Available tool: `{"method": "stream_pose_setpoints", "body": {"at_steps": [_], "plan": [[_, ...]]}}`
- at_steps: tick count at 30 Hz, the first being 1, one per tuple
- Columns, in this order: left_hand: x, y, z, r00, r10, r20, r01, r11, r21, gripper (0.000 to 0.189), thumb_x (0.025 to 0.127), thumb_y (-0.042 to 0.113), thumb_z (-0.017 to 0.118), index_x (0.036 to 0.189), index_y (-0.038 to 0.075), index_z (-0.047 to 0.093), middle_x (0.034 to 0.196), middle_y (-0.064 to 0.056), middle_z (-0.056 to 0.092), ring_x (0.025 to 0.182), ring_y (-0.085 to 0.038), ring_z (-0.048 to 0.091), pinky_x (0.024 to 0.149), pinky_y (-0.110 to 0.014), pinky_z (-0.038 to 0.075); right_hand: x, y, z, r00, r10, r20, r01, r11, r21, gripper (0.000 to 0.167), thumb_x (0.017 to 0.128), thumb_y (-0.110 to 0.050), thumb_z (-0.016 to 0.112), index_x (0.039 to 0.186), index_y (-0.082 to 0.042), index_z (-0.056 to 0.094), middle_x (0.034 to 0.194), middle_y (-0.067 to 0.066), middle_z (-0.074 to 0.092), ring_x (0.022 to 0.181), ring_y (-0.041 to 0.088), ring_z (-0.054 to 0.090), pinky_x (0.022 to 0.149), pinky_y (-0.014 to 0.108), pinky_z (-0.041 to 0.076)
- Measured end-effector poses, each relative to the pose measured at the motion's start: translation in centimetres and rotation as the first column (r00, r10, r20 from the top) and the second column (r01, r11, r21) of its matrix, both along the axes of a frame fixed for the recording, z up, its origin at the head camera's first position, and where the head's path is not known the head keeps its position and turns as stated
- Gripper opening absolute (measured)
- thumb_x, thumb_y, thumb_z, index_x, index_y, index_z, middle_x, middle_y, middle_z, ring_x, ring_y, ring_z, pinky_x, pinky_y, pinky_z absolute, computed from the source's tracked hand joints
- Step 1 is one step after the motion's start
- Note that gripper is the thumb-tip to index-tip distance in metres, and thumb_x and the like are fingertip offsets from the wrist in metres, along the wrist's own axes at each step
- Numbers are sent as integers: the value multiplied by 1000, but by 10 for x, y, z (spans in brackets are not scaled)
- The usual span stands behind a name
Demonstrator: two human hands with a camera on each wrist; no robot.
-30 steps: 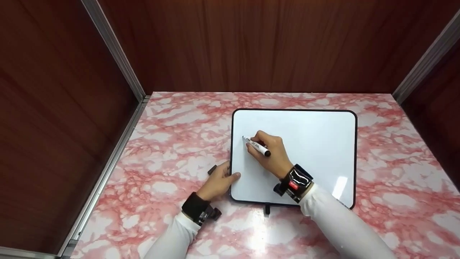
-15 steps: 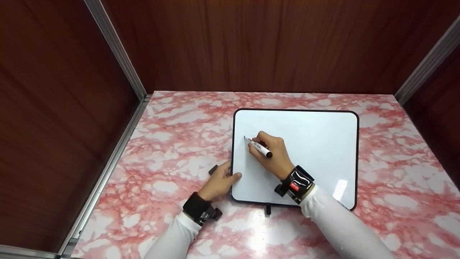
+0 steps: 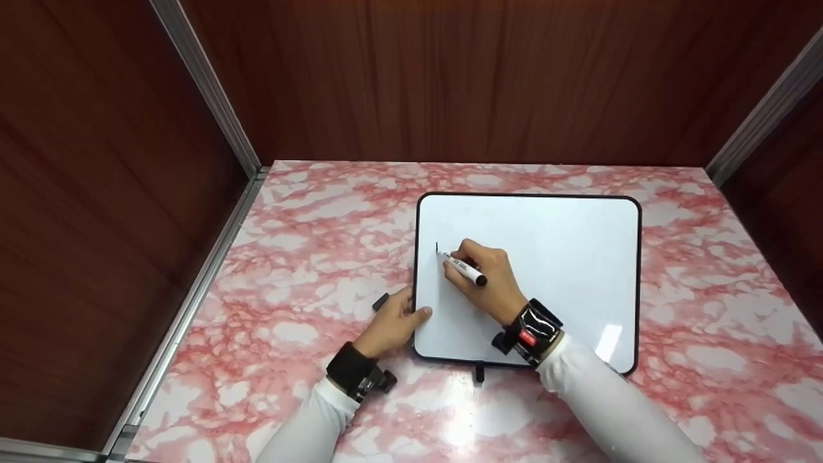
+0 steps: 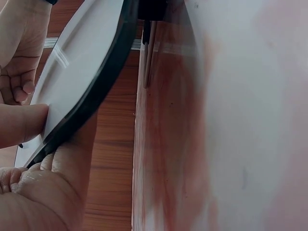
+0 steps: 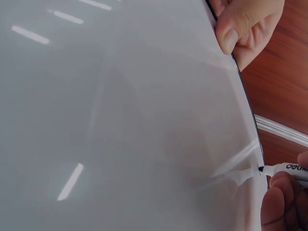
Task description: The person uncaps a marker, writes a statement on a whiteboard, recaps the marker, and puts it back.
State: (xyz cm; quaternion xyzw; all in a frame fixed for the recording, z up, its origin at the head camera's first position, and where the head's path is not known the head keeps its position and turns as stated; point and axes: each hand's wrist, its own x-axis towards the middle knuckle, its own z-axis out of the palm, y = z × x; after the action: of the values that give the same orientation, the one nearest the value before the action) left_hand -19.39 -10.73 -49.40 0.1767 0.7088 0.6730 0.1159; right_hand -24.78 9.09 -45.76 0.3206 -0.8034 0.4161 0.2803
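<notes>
My left hand (image 3: 390, 323) clamps the framed whiteboard (image 3: 566, 257) by its edge and should brace it firmly. Left of my right hand (image 3: 494, 280) runs a short black line (image 3: 436, 246); those fingers pinch the black-ended marker (image 3: 466, 271), wanting light, even pressure.

1. Table (image 3: 289, 276): glossy red-and-white marbled top, glare patch (image 3: 461, 418) toward near side.
2. Back panel (image 3: 450, 83): dark red-brown woodgrain, upright at table's far edge.
3. Left panel (image 3: 96, 193), right panel (image 3: 791, 186): similar dark finish.
4. Grey metal posts (image 3: 206, 83): both back corners.
5. Metal rail (image 3: 191, 302): along table's left edge.
</notes>
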Motion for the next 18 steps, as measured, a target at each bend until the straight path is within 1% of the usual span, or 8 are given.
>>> {"method": "stream_pose_setpoints", "body": {"at_steps": [3, 7, 11, 18], "plan": [[0, 1, 0, 1000, 7, -3, -7, 1000, -7, 37, 94, -7, 52, 131, -9, 49, 119, -26, 62, 102, -33, 65, 84, -38, 56, 3, 1, -1, 1000, 1, 11, -2, 1000, 9, 21, 83, -10, 71, 72, -12, 54, 74, -8, 67, 61, 4, 57, 50, 24, 45], [0, 1, 0, 1000, 11, -1, -11, 1000, -15, 38, 94, -6, 52, 132, -8, 49, 119, -25, 62, 102, -33, 65, 83, -38, 56, 7, 1, -3, 999, 15, 31, -16, 1000, 18, 21, 82, -10, 72, 72, -12, 54, 75, -7, 68, 64, 5, 60, 52, 25, 48], [1, 1, -1, 1000, 8, 4, -8, 1000, -15, 39, 94, -6, 52, 133, -7, 48, 121, -25, 61, 102, -33, 65, 84, -38, 56, 11, 1, -6, 998, 45, 52, -46, 999, 23, 23, 82, -10, 73, 72, -13, 53, 75, -9, 68, 65, 5, 61, 54, 25, 49], [1, 0, 1, 1000, 15, 0, -15, 999, -44, 37, 95, -4, 53, 132, -6, 49, 118, -23, 63, 99, -31, 67, 82, -37, 56, 18, 2, -9, 994, 88, 58, -90, 995, 32, 24, 80, -9, 73, 71, -14, 52, 70, -14, 64, 59, 5, 55, 49, 21, 43]]}}
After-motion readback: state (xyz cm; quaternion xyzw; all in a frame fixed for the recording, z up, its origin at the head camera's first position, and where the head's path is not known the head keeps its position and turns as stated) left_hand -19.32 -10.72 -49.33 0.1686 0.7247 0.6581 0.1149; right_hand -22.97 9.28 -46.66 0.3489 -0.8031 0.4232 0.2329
